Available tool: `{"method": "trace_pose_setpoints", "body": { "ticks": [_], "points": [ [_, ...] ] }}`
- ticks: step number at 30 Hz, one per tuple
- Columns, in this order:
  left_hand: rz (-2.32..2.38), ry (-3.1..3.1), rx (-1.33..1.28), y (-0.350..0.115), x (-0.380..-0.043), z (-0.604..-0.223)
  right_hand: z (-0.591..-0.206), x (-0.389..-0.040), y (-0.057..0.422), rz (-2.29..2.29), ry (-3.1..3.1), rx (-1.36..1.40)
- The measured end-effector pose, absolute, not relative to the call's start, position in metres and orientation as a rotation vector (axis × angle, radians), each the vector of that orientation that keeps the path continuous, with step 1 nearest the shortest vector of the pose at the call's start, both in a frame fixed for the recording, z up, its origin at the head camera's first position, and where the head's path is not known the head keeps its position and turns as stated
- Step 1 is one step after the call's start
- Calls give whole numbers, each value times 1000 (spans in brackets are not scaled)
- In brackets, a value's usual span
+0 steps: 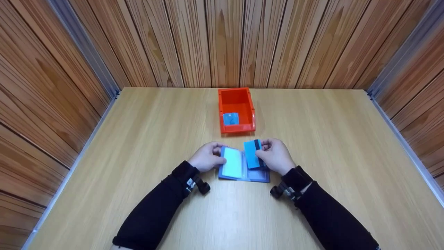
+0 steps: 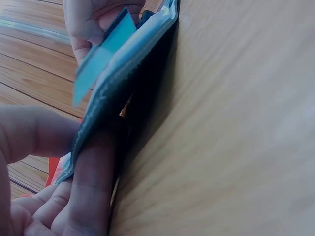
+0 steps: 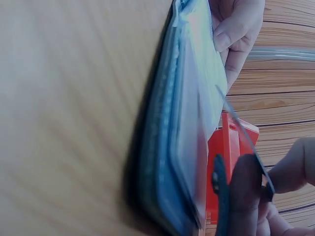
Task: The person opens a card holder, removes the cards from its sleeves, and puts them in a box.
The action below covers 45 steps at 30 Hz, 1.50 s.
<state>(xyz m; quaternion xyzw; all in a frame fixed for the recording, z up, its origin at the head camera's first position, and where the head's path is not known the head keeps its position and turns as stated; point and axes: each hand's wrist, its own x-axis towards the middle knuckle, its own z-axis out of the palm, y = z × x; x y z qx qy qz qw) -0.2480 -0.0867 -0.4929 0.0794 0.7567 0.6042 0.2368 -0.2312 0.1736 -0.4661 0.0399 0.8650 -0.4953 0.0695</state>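
Observation:
A blue card holder (image 1: 258,176) with clear sleeves lies spread on the table in the head view. My left hand (image 1: 205,157) pinches its left side, thumb on the pale sleeve page and fingers beneath, as the left wrist view shows. Between thumb and fingers my right hand (image 1: 277,155) holds a light blue card (image 1: 250,154) with a dark stripe. The card is over the holder's right half, and in the right wrist view the card (image 3: 241,129) stands edge-on, apart from the sleeves. Some of the right fingers are hidden behind the card.
Beyond the holder stands a red open-fronted bin (image 1: 237,129), with another blue card (image 1: 230,118) inside near its front. The light wooden table (image 1: 156,121) is bounded by wood-plank walls (image 1: 222,41) at the back and both sides.

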Motion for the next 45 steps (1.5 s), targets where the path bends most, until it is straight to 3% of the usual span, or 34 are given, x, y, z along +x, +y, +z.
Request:
{"method": "trace_pose_setpoints", "body": {
  "ticks": [15,28,36,45],
  "points": [
    [1639,2101,213,-91,-250,-495,-427,-242,168,-1960,2566,67],
    [1610,2117,200,-94,-250,-496,-377,-316,130,-1788,2722,0],
    [1602,2116,210,-91,-251,-493,-380,-347,108,-1587,2790,11],
    [1567,2113,205,-88,-252,-492,-410,-355,94,-1224,2954,8]
  ]
}}
